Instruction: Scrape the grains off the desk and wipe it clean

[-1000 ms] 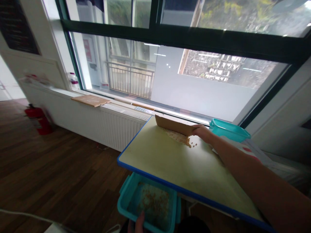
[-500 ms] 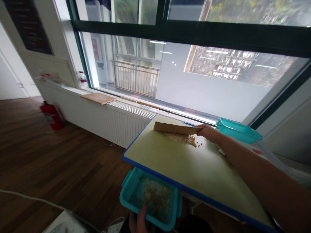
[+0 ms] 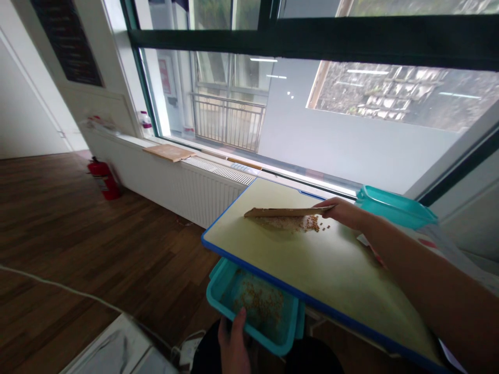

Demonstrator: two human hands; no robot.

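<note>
My right hand [image 3: 343,212] grips the right end of a strip of cardboard [image 3: 284,212], which stands on its long edge, leaning, on the table [image 3: 331,275]. Against its near side lies a pile of small brown kernels and pale grains [image 3: 307,223], with a few strays near my fingers. Below the table's near edge, my left hand [image 3: 234,337] holds a turquoise plastic bin [image 3: 271,342] by its front rim, thumb over the edge. Scattered brown bits and pale grains cover the bin's bottom.
A second turquoise bin [image 3: 393,208] stands at the table's far right, beside a plastic bag [image 3: 440,241]. A radiator [image 3: 195,192] runs under the window, with a wooden board [image 3: 169,151] on top. A red fire extinguisher [image 3: 104,179] and a white cable [image 3: 58,284] are on the left.
The cardboard has tipped over and come slightly nearer, with the pile along its near side. My left hand and the bin sit further right in view; the camera has shifted too.
</note>
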